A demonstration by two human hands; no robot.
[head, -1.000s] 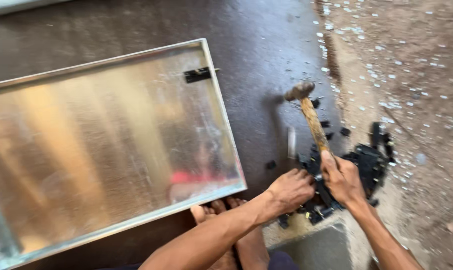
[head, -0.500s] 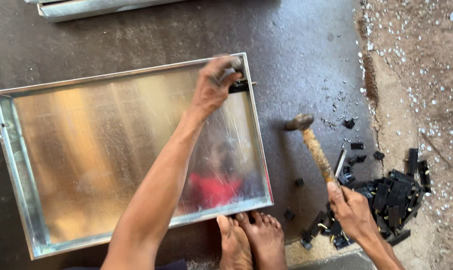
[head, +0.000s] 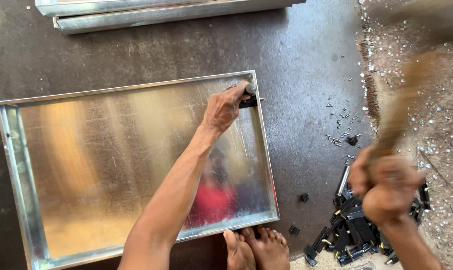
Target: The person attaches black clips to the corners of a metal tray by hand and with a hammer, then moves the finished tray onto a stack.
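The left hand [head: 225, 106] pinches a small black clip [head: 250, 101] against the metal tray's [head: 264, 150] rim. The right hand [head: 386, 187] grips a blurred hammer [head: 401, 107] tightly.

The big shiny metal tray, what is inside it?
Inside the big shiny metal tray only reflections show. The left hand holds a small black clip at its right rim; the fingers partly hide that clip.

dark floor [head: 136, 55] bearing metal tray [head: 16, 150]
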